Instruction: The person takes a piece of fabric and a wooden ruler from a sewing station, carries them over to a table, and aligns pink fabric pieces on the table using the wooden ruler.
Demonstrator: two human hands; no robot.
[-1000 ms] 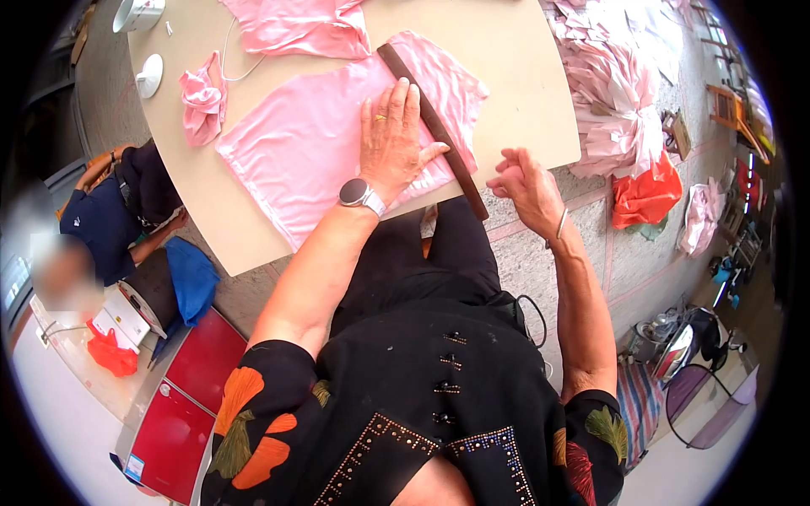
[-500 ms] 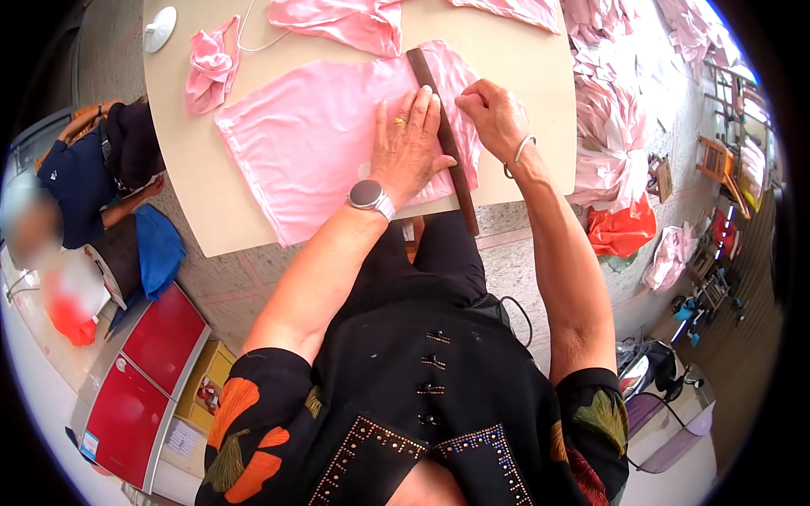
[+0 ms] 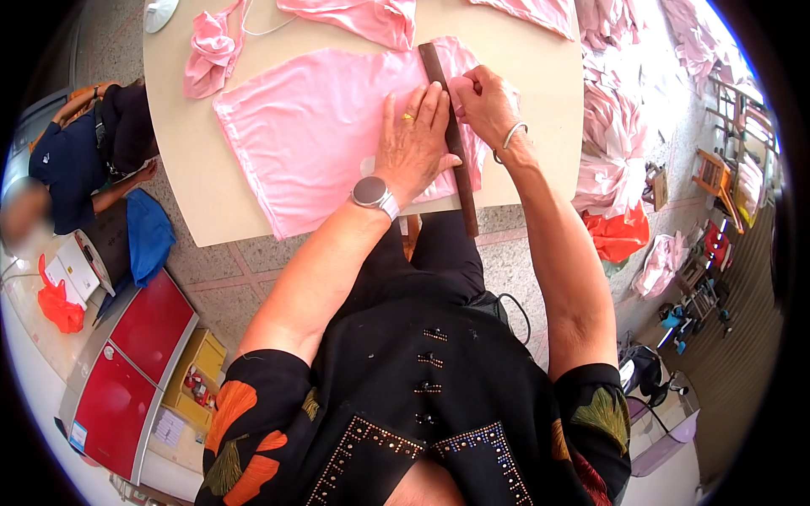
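Observation:
Pink fabric [image 3: 304, 126] lies spread on the pale table [image 3: 190, 198], with a dark brown wooden strip [image 3: 460, 173] across its right part. The strip's lower end sticks out past the table's near edge. My left hand [image 3: 412, 148] rests flat on the fabric, its fingertips and thumb against the strip, fingers apart. Just right of the strip, my right hand [image 3: 489, 105] is closed over the fabric's right side, fingers curled. Whatever is between those fingers is too small to make out.
A crumpled pink piece [image 3: 211, 51] and a white cord lie at the table's upper left. More pink pieces [image 3: 363, 17] lie at the far side. Pink cloth is heaped [image 3: 612, 143] beyond the right edge, near a red bag [image 3: 616, 236]. Another person [image 3: 72, 164] is at left.
My right hand has moved from right of the table's near edge, open, up onto the fabric beside the strip and closed. My left hand stays on the fabric. The view has shifted.

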